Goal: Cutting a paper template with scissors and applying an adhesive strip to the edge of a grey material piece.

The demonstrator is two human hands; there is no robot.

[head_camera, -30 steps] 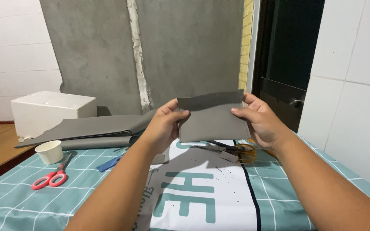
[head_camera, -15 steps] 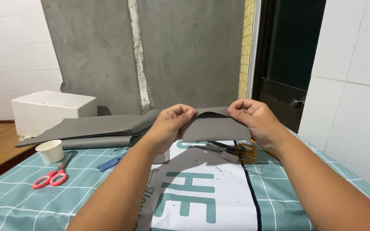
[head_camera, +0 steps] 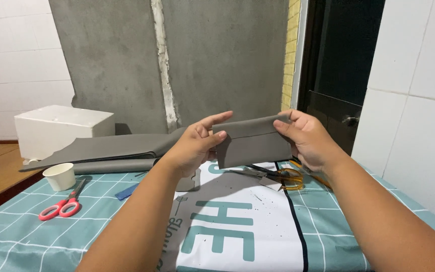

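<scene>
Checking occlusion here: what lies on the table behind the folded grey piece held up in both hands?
Below the grey piece, yellow-handled scissors lie on the tablecloth, blades partly showing. The left hand and right hand pinch its ends. Whatever sits directly behind it is covered.

The grey piece [head_camera: 254, 146] looked tall and flat 1 second ago. Then its top edge bent over. Now the top is folded down flat, so the piece looks shorter, with a thin flap along the top. The left hand [head_camera: 193, 146] has opened its fingers more, with 1 finger pointing out straight. The right hand [head_camera: 307, 138] now pinches the folded corner.
</scene>
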